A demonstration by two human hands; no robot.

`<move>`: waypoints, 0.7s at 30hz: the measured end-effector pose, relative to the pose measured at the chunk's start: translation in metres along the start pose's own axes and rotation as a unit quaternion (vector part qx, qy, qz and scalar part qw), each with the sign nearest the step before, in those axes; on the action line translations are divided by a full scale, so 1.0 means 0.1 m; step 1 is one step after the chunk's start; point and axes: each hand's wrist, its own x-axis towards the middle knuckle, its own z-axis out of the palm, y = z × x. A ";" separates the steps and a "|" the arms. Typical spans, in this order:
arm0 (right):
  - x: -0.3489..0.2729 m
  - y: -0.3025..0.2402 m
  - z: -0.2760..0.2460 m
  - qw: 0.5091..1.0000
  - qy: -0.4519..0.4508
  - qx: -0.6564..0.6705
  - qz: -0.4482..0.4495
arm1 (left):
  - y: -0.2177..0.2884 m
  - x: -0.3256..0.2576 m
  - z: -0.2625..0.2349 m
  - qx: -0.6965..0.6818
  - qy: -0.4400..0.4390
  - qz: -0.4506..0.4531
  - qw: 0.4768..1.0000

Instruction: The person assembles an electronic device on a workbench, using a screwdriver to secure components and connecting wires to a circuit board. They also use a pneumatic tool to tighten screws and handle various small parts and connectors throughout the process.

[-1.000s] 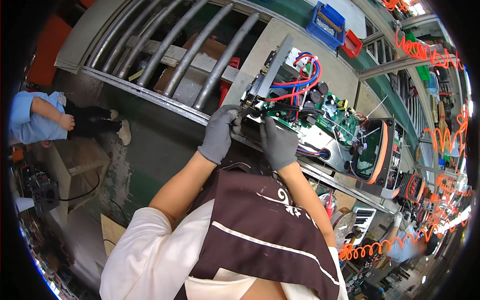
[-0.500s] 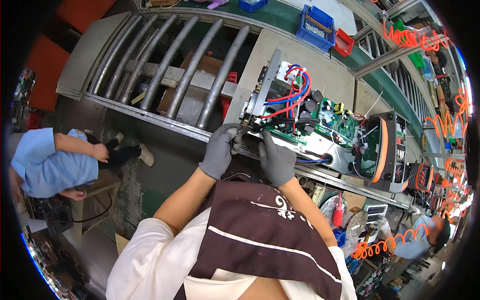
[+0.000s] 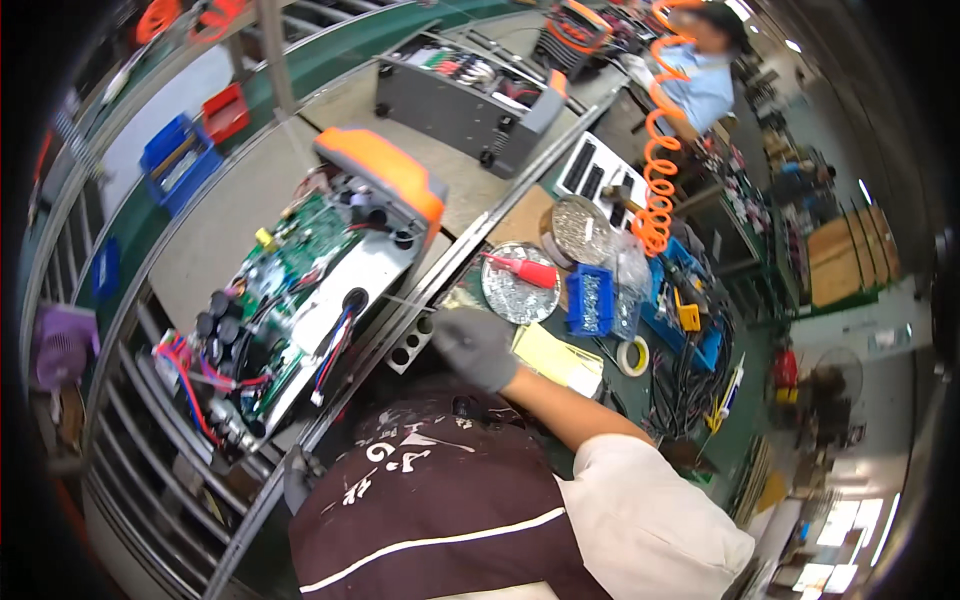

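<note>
My right hand (image 3: pixel 475 348), in a grey glove, is over the front edge of the bench, beside a metal plate with round holes (image 3: pixel 409 343) and a stack of yellow slips (image 3: pixel 558 360). Its fingers are smeared by motion. My left hand (image 3: pixel 299 480), also gloved, is low by the conveyor rail, mostly hidden behind my apron. To the left lies an opened machine with a green circuit board (image 3: pixel 300 245), red and blue wires and an orange-edged panel (image 3: pixel 385 170). A red squeeze bottle (image 3: pixel 525 270) lies across a round dish of small metal parts (image 3: pixel 515 300).
A second grey machine (image 3: pixel 455 105) stands farther along the conveyor. On the side bench are a blue bin of screws (image 3: pixel 590 300), a tape roll (image 3: pixel 632 355) and a white tray (image 3: pixel 600 170). A coiled orange hose (image 3: pixel 655 200) hangs nearby. A co-worker (image 3: pixel 700 85) is beyond.
The view has swung right toward the side bench. My hands have left the wires at the machine's end and moved apart, the right one going toward the side bench.
</note>
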 end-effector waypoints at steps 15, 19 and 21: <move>-1.76 2.23 -2.32 0.659 -0.110 -0.532 0.521 | 0.18 0.14 1.60 -0.029 0.055 -0.120 0.991; -1.66 2.74 -2.19 0.615 -0.053 -0.495 0.611 | 0.02 0.35 1.65 -0.003 -0.019 -0.133 0.991; -1.58 2.67 -2.27 0.663 -0.060 -0.477 0.573 | -0.03 0.48 1.70 0.019 -0.055 -0.142 0.988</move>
